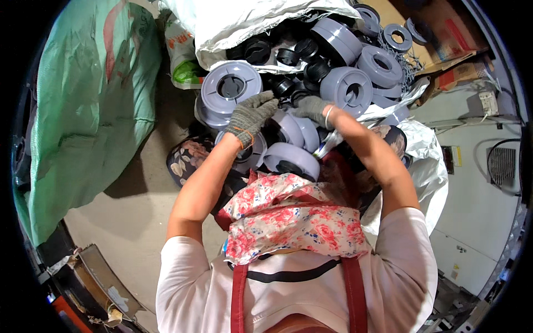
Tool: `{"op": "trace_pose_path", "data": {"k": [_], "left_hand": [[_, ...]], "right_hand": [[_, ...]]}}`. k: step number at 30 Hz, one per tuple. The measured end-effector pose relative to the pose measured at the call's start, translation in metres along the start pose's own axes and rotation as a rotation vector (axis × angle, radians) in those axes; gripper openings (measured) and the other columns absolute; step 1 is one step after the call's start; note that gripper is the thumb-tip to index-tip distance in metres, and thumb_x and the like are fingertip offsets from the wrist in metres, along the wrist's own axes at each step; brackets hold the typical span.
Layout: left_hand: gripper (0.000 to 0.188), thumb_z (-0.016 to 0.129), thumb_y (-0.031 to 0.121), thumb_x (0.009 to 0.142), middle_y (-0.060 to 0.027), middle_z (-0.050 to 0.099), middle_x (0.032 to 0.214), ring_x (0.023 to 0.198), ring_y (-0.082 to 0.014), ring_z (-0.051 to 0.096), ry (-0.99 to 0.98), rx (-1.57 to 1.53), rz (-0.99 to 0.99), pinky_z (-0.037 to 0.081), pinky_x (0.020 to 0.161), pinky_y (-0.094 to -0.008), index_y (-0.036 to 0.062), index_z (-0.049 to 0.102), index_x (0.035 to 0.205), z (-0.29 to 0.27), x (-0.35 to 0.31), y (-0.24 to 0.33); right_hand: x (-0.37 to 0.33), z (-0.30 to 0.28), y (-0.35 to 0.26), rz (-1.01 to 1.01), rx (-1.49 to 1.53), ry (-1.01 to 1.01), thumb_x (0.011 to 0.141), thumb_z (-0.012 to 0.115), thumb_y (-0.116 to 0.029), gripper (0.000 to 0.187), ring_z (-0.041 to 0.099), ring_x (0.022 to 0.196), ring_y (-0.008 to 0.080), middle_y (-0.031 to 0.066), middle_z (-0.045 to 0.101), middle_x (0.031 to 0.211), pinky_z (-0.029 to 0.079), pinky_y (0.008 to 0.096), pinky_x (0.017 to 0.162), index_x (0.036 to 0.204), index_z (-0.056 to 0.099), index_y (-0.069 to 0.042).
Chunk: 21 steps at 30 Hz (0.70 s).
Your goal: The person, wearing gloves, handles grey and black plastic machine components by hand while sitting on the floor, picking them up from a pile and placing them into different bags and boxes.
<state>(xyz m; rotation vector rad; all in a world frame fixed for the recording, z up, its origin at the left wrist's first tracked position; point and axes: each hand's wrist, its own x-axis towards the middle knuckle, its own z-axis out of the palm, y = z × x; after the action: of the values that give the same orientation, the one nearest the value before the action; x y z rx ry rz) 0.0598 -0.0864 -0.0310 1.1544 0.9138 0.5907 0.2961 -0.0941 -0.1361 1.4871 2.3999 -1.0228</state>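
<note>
My left hand (251, 117), in a grey knit glove, lies with its fingers stretched out beside a grey ring-shaped plastic part (230, 87) that has a black centre. Close by on the right, my gloved right hand (312, 109) reaches in among black round plastic caps (317, 70). Its fingertips are partly hidden, so whether it grips a cap does not show. Below both hands, more grey plastic rings (294, 158) rest against my floral apron (294, 216). One of them has a black piece inside.
A white woven sack (239, 25) spills black caps and grey rings at the far side. On the left hangs a large green woven sack (91, 105). Cardboard boxes (452, 39) stand at the far right, above a pale metal cabinet (472, 194).
</note>
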Motion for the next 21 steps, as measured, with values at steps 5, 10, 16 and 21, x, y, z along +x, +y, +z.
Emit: {"op": "trace_pose_path", "data": {"k": [5, 10, 16, 21], "left_hand": [[0.037, 0.057, 0.029, 0.085, -0.0123, 0.063, 0.089, 0.068, -0.0206, 0.063, 0.022, -0.238, -0.394, 0.052, 0.059, -0.0302, -0.0004, 0.054, 0.109, -0.012, -0.013, 0.025], [0.028, 0.058, 0.027, 0.085, -0.0080, 0.062, 0.083, 0.077, -0.0201, 0.060, 0.015, -0.879, -0.510, 0.051, 0.061, -0.0304, 0.0077, 0.058, 0.105, 0.004, -0.008, 0.011], [0.019, 0.058, 0.014, 0.083, -0.0083, 0.063, 0.090, 0.079, -0.0178, 0.061, 0.042, -0.491, -0.143, 0.051, 0.070, -0.0299, 0.0000, 0.060, 0.096, -0.011, -0.006, 0.010], [0.030, 0.068, 0.022, 0.076, -0.0053, 0.060, 0.083, 0.068, -0.0145, 0.057, 0.162, -0.344, -0.079, 0.049, 0.061, -0.0302, 0.0037, 0.059, 0.098, -0.005, 0.002, 0.019]], "right_hand": [[-0.059, -0.056, -0.120, 0.149, 0.653, 0.521, 0.074, 0.061, -0.015, 0.034, 0.058, 0.090, 0.0286, 0.0136, 0.060, 0.099, 0.046, 0.0325, 0.079, 0.105, 0.057, -0.002], [-0.076, -0.063, -0.155, -0.405, 0.046, 0.497, 0.082, 0.054, -0.015, 0.027, 0.059, 0.090, 0.0253, 0.0091, 0.061, 0.101, 0.046, 0.0345, 0.081, 0.107, 0.059, -0.006], [-0.044, -0.125, -0.105, 0.240, 0.207, 0.716, 0.076, 0.059, -0.017, 0.033, 0.051, 0.105, 0.0295, 0.0148, 0.055, 0.112, 0.043, 0.0380, 0.087, 0.107, 0.055, -0.007], [-0.022, -0.100, -0.025, 0.370, -0.680, 0.324, 0.076, 0.054, -0.018, 0.032, 0.057, 0.090, 0.0350, 0.0164, 0.059, 0.098, 0.047, 0.0427, 0.075, 0.106, 0.052, -0.008]]}}
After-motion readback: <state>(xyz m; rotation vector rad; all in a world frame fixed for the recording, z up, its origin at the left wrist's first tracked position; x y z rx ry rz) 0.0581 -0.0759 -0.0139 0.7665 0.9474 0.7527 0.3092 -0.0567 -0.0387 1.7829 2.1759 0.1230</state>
